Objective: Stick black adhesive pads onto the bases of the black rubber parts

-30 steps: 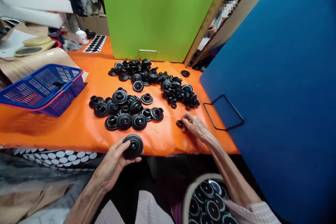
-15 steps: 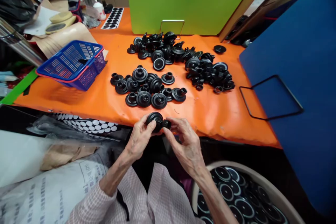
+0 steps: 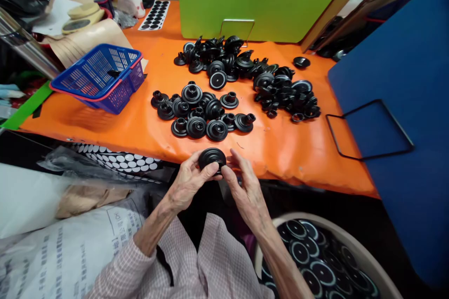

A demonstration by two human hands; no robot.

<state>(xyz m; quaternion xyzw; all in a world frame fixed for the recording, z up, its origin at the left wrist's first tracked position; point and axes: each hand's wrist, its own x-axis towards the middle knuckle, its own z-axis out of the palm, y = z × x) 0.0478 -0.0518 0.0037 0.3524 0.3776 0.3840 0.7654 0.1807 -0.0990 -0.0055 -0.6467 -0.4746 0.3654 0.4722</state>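
Observation:
My left hand (image 3: 189,180) pinches a black round knob-like disc (image 3: 212,156) with a ridged, stepped top, at the table's front edge. The thumb lies across its near side. My right hand (image 3: 245,187) is beside the disc, its thumb tip touching or almost touching the rim. Its index finger is stretched out and apart from the thumb, and I see nothing between them. Just beyond my hands lies a cluster of black discs with short stems (image 3: 196,126), most of them stem up.
Farther back sit a heap of black discs (image 3: 217,80) and a pile of smaller black pieces (image 3: 271,114). A blue basket (image 3: 94,96) stands left. A green board (image 3: 245,0) and a blue board (image 3: 386,79) border the orange table. Low right, a tub (image 3: 351,229) holds many discs.
The small black piece at my right fingertips no longer shows as separate beside the disc. My right fingers have spread apart, and the disc has turned in my left hand.

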